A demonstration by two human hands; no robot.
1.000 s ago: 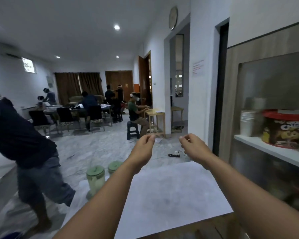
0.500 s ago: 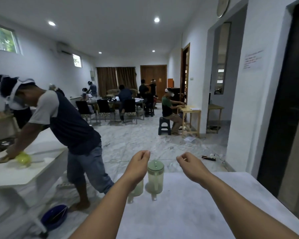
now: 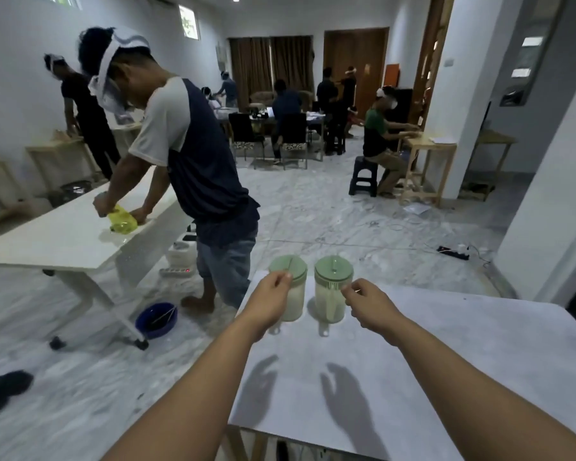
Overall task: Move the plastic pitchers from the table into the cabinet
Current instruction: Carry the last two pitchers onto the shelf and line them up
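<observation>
Two clear plastic pitchers with pale green lids stand side by side at the far left edge of the white table [image 3: 453, 357]. The left pitcher [image 3: 293, 294] is partly covered by my left hand [image 3: 268, 302], which hovers just in front of it with fingers loosely curled and nothing in them. The right pitcher [image 3: 332, 287] shows its handle toward me. Just to its right, my right hand [image 3: 368, 304] hangs near the lid, also loosely curled and holding nothing. Neither hand grips a pitcher. The cabinet is out of view.
A person [image 3: 193, 154] bends over a white rolling table [image 3: 64, 237] close on the left, wiping with a yellow cloth. A blue basin [image 3: 156, 320] and power strips [image 3: 453, 252] lie on the marble floor. More people sit at tables farther back. A white wall [image 3: 546, 227] rises on the right.
My view has swung left and down, away from the cabinet toward the table. Both hands have come closer to the two pitchers, which now stand right in front of them.
</observation>
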